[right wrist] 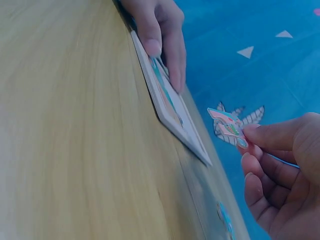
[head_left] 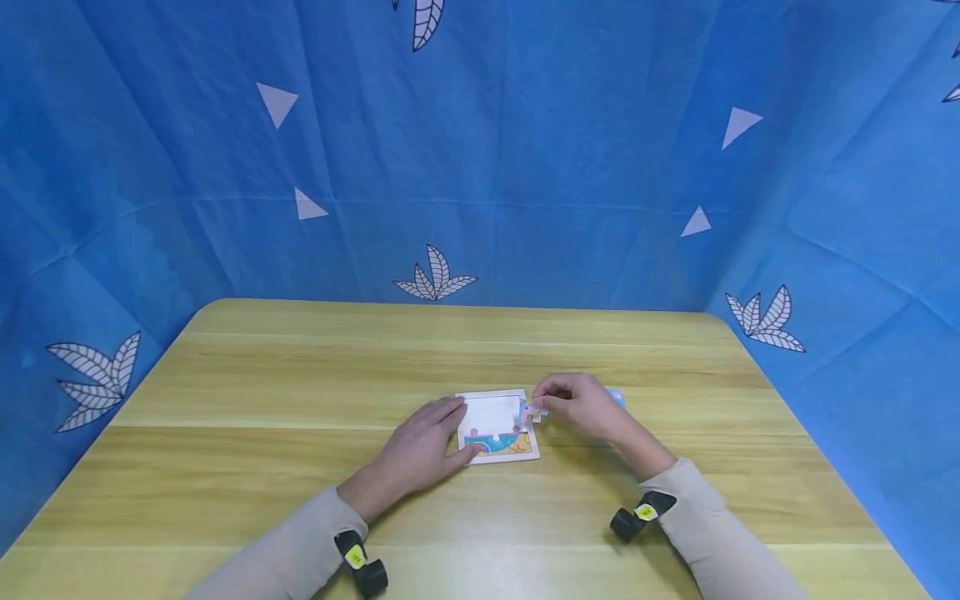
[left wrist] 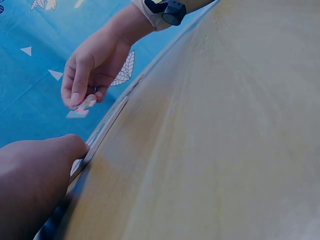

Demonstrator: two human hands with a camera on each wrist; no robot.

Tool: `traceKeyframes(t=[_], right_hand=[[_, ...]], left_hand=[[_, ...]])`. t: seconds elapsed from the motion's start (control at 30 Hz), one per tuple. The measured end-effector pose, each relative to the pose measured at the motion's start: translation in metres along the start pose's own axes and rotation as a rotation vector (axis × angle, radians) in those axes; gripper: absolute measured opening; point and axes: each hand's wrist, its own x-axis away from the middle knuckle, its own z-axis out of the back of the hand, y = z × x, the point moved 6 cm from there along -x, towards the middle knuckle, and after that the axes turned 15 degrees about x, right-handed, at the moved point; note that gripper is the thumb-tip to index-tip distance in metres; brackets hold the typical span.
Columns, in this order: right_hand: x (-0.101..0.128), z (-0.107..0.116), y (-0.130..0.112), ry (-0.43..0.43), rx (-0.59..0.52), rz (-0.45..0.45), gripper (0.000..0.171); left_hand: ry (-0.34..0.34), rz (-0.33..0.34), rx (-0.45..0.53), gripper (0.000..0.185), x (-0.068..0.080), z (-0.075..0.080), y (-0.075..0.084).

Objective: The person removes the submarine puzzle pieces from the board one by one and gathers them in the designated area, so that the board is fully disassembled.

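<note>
A small jigsaw puzzle tray (head_left: pixel 491 412) with a pale rim lies on the table. Colourful pieces (head_left: pixel 504 443) fill its lower strip, while the upper part shows bare white. My left hand (head_left: pixel 423 442) rests on the tray's left side, thumb by the lower pieces and fingers fairly straight near the upper left corner. Between thumb and fingertips my right hand (head_left: pixel 581 404) pinches a puzzle piece (right wrist: pixel 227 122), pink and light blue with a cut-out edge. In the right wrist view this piece is held up, apart from the tray.
Another blue puzzle piece (head_left: pixel 617 397) lies on the table behind my right hand, partly hidden by it in the head view. The wooden table (head_left: pixel 315 367) ends at a blue patterned cloth (head_left: pixel 495 150) at the back and sides.
</note>
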Motion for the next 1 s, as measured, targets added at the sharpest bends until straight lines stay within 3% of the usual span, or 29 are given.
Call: traceKeyframes(t=[0.27, 0.47, 0.73, 1.0], right_hand=[[0.012, 0.009, 0.021, -0.005, 0.004, -0.084, 0.009], [0.015, 0.011, 0.03, -0.046, -0.068, -0.121, 0.011], [0.012, 0.012, 0.038, -0.085, -0.103, -0.112, 0.011], [0.014, 0.012, 0.041, -0.13, -0.04, -0.088, 0.011]], left_hand=[[-0.014, -0.011, -0.005, 0.074, 0.0, -0.001, 0.0], [-0.005, -0.026, -0.011, 0.074, -0.001, 0.0, 0.0], [-0.006, -0.022, 0.005, 0.074, -0.003, 0.0, 0.0], [-0.018, -0.01, 0.015, 0.074, -0.002, -0.002, -0.001]])
